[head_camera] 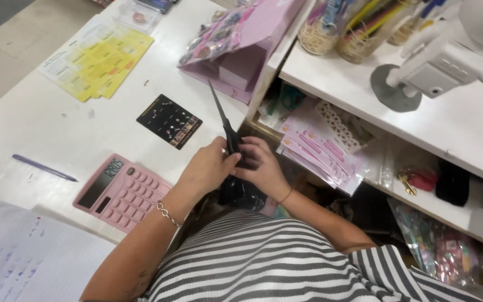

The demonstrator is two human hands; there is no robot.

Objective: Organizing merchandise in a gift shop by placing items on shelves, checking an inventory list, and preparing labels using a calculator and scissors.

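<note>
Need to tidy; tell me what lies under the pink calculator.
The pink calculator rests on the white table; anything beneath it is hidden by its body.

Black scissors (223,120), blades shut, point up and far-left over the desk (40,128) edge. A crumpled black bag (241,193) hangs just below them.

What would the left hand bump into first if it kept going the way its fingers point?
The left hand points rightward at the black scissors, which it already touches, and just beyond them is the right hand. Depth is hard to judge.
</note>
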